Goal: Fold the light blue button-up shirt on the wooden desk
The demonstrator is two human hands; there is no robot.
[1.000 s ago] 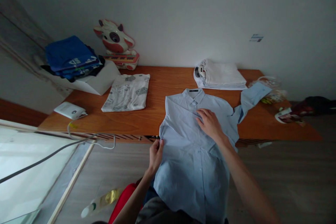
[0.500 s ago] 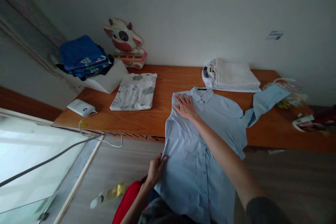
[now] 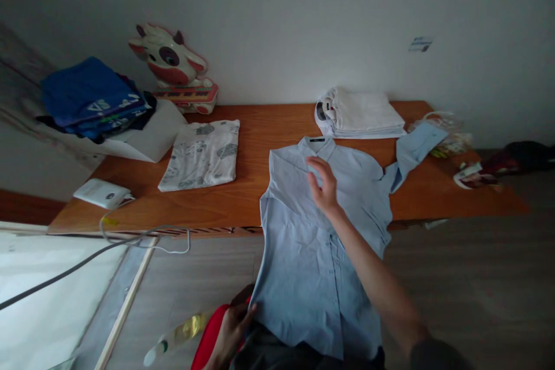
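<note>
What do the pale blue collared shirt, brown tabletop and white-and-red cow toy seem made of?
Pale blue collared shirt: matte woven cloth, perhaps cotton or a blend; it creases and drapes.
Brown tabletop: wood or veneer, low sheen, from its faint grain.
White-and-red cow toy: probably smooth moulded plastic, judging by its rounded, slightly glossy forms.

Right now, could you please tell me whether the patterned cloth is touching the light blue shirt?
No, wooden tabletop shows between the patterned cloth and the light blue shirt.

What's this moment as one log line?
pale-blue shirt: overhangs table | left hand: at shirt's lower corner | right hand: open over shirt's upper front
</note>
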